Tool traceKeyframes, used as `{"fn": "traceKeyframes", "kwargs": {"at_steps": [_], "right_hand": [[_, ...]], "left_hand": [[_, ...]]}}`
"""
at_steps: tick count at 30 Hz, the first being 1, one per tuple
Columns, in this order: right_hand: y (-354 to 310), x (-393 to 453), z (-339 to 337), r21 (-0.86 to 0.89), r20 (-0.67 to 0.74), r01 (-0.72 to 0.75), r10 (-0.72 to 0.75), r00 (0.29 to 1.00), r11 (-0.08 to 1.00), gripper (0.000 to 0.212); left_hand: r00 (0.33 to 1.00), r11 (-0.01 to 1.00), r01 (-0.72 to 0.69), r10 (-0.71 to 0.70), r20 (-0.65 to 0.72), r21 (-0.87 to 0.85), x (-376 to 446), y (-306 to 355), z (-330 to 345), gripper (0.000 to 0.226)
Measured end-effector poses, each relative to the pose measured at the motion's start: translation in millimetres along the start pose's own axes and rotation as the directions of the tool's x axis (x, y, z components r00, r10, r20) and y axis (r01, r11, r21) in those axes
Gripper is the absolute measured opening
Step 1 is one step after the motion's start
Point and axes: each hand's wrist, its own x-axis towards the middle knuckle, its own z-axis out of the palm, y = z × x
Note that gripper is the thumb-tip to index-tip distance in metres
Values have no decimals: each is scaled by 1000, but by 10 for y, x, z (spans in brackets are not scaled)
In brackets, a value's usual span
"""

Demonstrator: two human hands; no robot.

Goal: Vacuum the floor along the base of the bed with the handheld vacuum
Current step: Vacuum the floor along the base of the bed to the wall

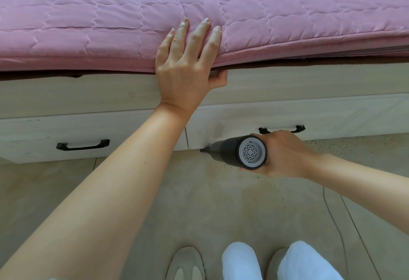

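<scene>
My right hand (285, 154) grips the vacuum (239, 152), its long body pointing left, nozzle touching the floor (199, 202) at the drawer (287, 118) base. Crumbs lie rightward, behind the nozzle. My left hand (186, 63) rests flat on the mattress (110, 25).

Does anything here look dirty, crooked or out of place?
Yes. Dark crumbs are scattered on the floor right of the handheld vacuum, along the bed base. The pink quilt overhangs unevenly where the left hand rests.
</scene>
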Motion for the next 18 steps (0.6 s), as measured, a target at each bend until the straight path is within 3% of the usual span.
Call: {"fn": "traceKeyframes", "kwargs": {"at_steps": [10, 18], "right_hand": [[261, -107, -130, 27, -6, -36, 36, 999, 999, 55], [317, -236, -164, 41, -32, -56, 57, 998, 998, 48]], "left_hand": [[1000, 1000, -8, 9, -22, 20, -19, -7, 23, 54], [1000, 1000, -13, 14, -27, 25, -12, -6, 23, 54]]}}
